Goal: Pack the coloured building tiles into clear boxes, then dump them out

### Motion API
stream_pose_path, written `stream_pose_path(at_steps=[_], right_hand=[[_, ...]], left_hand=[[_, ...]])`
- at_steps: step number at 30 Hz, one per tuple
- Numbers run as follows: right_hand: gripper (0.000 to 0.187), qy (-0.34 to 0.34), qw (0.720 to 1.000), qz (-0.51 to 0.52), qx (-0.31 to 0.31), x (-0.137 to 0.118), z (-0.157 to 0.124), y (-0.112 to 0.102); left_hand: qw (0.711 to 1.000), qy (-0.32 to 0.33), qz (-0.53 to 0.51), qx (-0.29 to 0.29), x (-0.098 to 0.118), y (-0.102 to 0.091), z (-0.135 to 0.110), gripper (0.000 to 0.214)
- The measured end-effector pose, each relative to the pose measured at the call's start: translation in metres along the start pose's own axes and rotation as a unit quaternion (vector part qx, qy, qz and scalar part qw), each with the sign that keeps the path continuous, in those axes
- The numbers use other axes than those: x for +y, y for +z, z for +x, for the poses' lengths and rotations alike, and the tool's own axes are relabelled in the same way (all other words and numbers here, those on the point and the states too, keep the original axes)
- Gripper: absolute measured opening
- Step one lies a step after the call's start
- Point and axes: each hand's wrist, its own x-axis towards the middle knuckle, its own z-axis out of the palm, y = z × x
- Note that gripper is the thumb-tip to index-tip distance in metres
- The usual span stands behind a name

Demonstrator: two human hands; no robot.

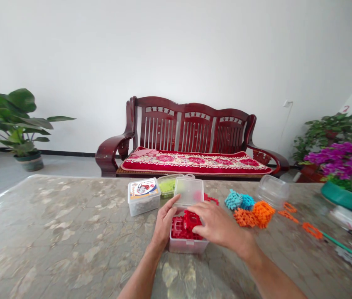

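Observation:
A small clear plastic box stands on the marble-patterned table with its hinged lid raised. Red interlocking plastic pieces fill it. My left hand grips the box's left side, thumb on the rim near the lid. My right hand lies over the red pieces from the right, fingers curled onto them. More red pieces lie behind the box.
A closed clear box with a printed label and a box of green pieces stand behind. Blue pieces, orange pieces, an empty clear tub and loose orange rings lie right. A purple flower pot stands at the right edge.

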Motion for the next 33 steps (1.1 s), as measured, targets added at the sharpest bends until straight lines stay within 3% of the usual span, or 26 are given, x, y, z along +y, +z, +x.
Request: stream_pose_path(at_steps=[6, 9, 12, 15, 17, 20, 24, 28, 33], right_hand=[[0.037, -0.031, 0.999, 0.034, -0.025, -0.014, 0.014, 0.014], [0.027, -0.025, 0.998, 0.063, -0.001, -0.011, 0.013, 0.015], [0.023, 0.025, 0.991, 0.091, 0.096, 0.008, 0.011, 0.015], [0.026, 0.110, 0.965, 0.084, 0.224, 0.046, 0.013, 0.018], [0.033, 0.173, 0.948, 0.064, 0.259, 0.075, 0.014, 0.025], [0.045, 0.230, 0.955, -0.015, 0.187, 0.110, 0.012, 0.042], [0.049, 0.233, 0.969, -0.062, 0.057, 0.130, 0.007, 0.065], [0.044, 0.241, 0.968, -0.068, 0.026, 0.132, 0.006, 0.072], [0.041, 0.236, 0.967, -0.091, 0.008, 0.127, 0.011, 0.066]], left_hand=[[0.999, 0.033, 0.017, 0.006, 0.000, -0.001, 0.002, 0.045], [1.000, 0.030, 0.007, 0.001, -0.001, 0.000, 0.002, 0.046], [1.000, 0.005, -0.009, -0.008, -0.002, 0.000, 0.001, 0.050], [0.999, -0.021, -0.027, -0.006, -0.004, 0.001, 0.001, 0.054], [0.999, -0.031, -0.036, -0.001, -0.003, 0.001, 0.000, 0.054], [0.998, -0.037, -0.044, 0.001, -0.002, 0.001, 0.000, 0.054], [0.999, -0.033, -0.042, 0.007, -0.001, 0.001, 0.000, 0.053], [0.998, -0.037, -0.044, 0.010, -0.002, 0.001, -0.001, 0.054], [0.997, -0.041, -0.058, 0.016, -0.003, 0.002, 0.000, 0.056]])
